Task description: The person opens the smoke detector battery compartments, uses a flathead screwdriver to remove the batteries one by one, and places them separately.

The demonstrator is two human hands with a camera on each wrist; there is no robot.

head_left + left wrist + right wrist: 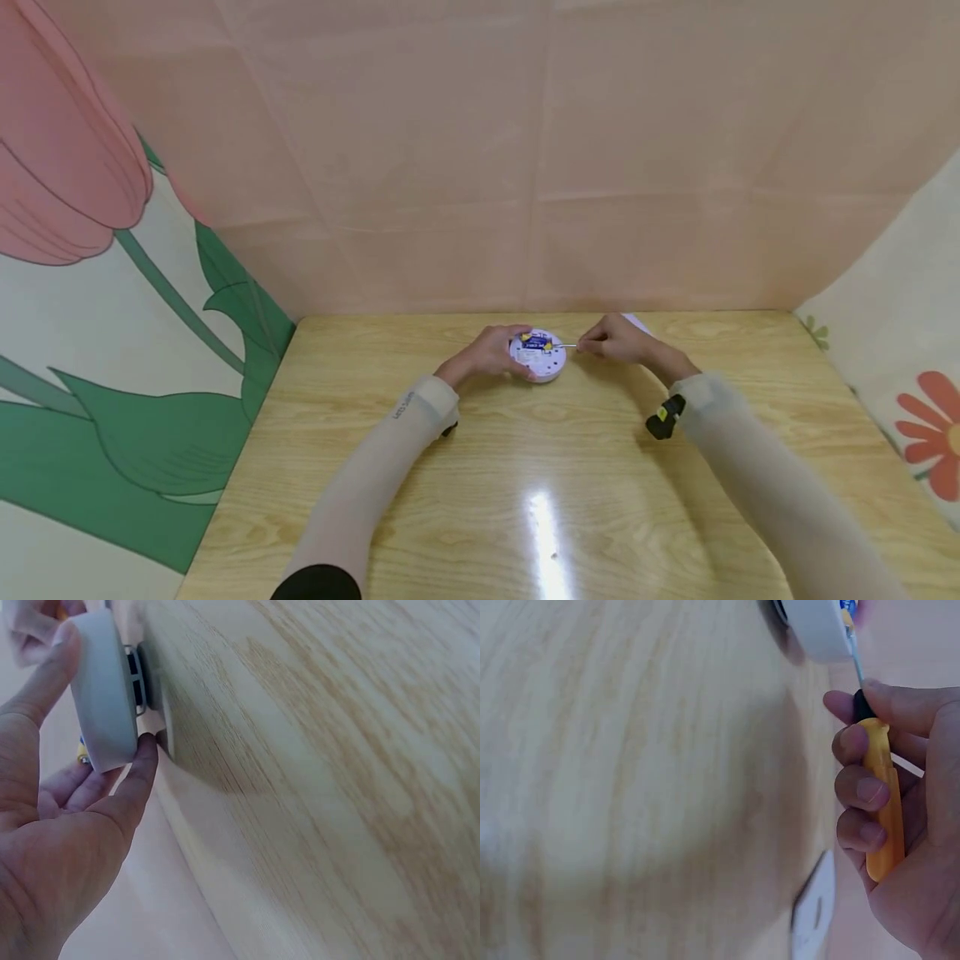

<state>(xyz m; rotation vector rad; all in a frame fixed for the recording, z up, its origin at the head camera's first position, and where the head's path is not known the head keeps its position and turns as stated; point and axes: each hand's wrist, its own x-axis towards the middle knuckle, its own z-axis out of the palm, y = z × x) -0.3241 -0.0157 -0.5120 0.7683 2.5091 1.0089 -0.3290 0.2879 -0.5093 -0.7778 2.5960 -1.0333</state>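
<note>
A round white battery-powered device (pixel 537 367) lies over the far middle of the table, its face with small holes and blue-and-yellow batteries turned up. My left hand (pixel 491 352) grips its rim from the left, thumb on one side and fingers on the other. In the left wrist view, the white casing (pixel 109 697) stands between thumb and fingers, with dark parts on its underside. My right hand (pixel 617 340) holds a screwdriver (pixel 885 802) by its orange handle, fingers curled round it. The thin metal shaft reaches to a battery (pixel 847 616) in the device.
Beyond my right hand lies a flat white piece (pixel 815 911) with a slot in it. The wooden table (pixel 480 483) ends at a pink backdrop (pixel 480 208), with printed flower sheets (pixel 217 333) at the sides.
</note>
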